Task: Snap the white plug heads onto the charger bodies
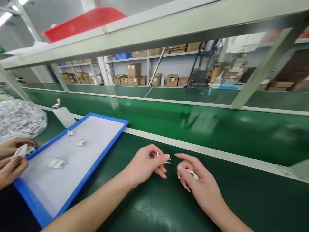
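My left hand hovers over the green table surface, fingers pinched on a small white plug part with metal pins. Close to its right, my right hand is curled around another small white plug part, index finger stretched toward the left hand. The two hands are a few centimetres apart.
A blue-rimmed tray with a white liner lies to the left, holding three white plug parts. A co-worker's hands at the far left edge hold a white piece. A bag of white parts sits behind. A green conveyor belt runs beyond.
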The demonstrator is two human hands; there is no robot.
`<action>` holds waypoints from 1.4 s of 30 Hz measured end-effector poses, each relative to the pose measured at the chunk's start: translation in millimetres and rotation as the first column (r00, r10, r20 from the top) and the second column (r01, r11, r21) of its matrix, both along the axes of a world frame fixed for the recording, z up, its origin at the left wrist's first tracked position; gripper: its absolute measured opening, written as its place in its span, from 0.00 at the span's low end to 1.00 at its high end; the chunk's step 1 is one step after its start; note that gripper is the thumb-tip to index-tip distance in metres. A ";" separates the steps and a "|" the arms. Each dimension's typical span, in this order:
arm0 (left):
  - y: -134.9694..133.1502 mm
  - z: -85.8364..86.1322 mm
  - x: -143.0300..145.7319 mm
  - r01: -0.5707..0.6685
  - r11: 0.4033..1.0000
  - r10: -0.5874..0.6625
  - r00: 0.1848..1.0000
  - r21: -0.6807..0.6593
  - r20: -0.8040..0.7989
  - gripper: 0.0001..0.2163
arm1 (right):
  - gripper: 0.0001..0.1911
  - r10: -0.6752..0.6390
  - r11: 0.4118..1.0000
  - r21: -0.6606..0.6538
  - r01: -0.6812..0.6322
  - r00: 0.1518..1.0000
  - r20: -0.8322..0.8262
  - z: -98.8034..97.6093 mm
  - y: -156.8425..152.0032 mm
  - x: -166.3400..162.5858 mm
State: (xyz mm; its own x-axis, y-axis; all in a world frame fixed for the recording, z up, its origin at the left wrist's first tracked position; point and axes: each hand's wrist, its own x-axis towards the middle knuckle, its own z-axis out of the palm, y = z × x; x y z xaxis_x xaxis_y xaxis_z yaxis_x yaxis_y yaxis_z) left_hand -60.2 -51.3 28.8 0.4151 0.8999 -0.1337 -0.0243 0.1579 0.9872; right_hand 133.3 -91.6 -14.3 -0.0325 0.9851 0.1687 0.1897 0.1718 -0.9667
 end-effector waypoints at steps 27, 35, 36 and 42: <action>3.2 -52.2 35.7 0.149 0.975 -0.067 0.901 -0.162 0.428 0.14 | 0.19 -0.073 0.990 -0.131 0.056 0.990 -0.123 -0.7 4.8 11.4; -4.2 -56.9 40.3 0.031 0.989 -0.065 0.970 0.147 0.236 0.11 | 0.16 -0.050 0.988 -0.149 0.042 0.997 -0.052 -0.8 2.5 9.9; -4.7 -56.7 40.6 0.004 0.978 -0.043 0.982 0.211 0.182 0.10 | 0.17 -0.041 0.988 -0.151 0.035 0.998 -0.040 -0.4 3.1 9.8; -11.8 -53.1 39.4 -0.015 0.811 0.078 0.994 0.585 -0.082 0.07 | 0.20 -0.008 0.988 -0.155 0.004 1.000 -0.025 0.5 6.4 8.8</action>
State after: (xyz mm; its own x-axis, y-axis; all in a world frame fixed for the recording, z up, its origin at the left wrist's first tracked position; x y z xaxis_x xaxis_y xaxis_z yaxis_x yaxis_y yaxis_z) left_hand -20.8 -63.1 -24.3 0.3839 0.8398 0.3839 0.0844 -0.4460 0.8911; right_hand 142.1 -85.2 -13.8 -0.0242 0.9996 0.0148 0.1656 0.0187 -0.9860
